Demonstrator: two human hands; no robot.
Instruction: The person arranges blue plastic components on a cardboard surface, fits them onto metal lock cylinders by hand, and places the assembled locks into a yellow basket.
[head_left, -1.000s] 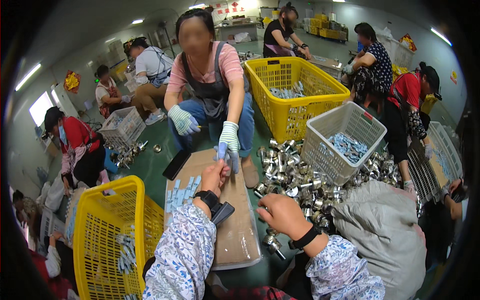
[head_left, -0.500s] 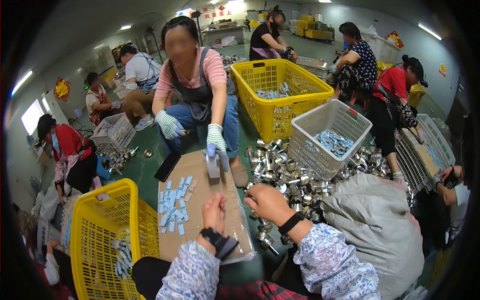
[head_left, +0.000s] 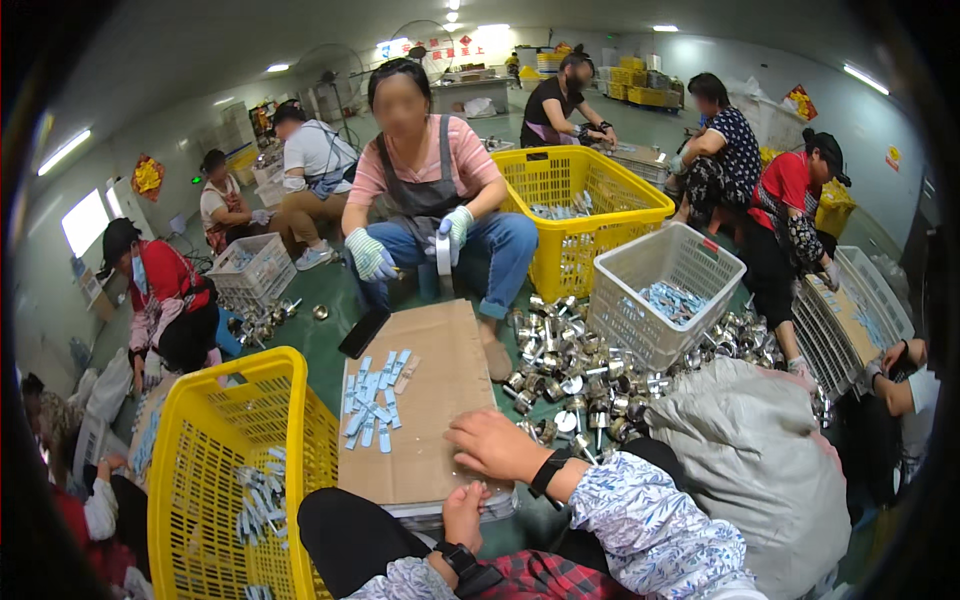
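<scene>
My right hand (head_left: 492,445) is palm down over the right edge of a cardboard sheet (head_left: 430,350), fingers loosely stretched and apart, with nothing visible in them. Nearer to me, my left hand (head_left: 465,515) is closed with its fingers curled together at the sheet's near edge; whatever they may hold is hidden. Several light-blue flat strips (head_left: 372,400) lie in a loose pile on the left half of the cardboard. One brownish strip (head_left: 405,377) rests at the pile's right side.
A yellow crate (head_left: 300,420) with blue strips stands at left. Metal cup-shaped parts with stems (head_left: 560,350) cover the floor at right, by a grey crate (head_left: 640,330) and a grey sack (head_left: 750,450). Opposite, a co-worker in striped gloves holds a white roll (head_left: 443,250). A black flat object (head_left: 364,332) lies beside the cardboard.
My left hand has drawn back toward me, off the cardboard. My right hand has moved left over the sheet's edge. The co-worker opposite has lifted the white roll away from the cardboard.
</scene>
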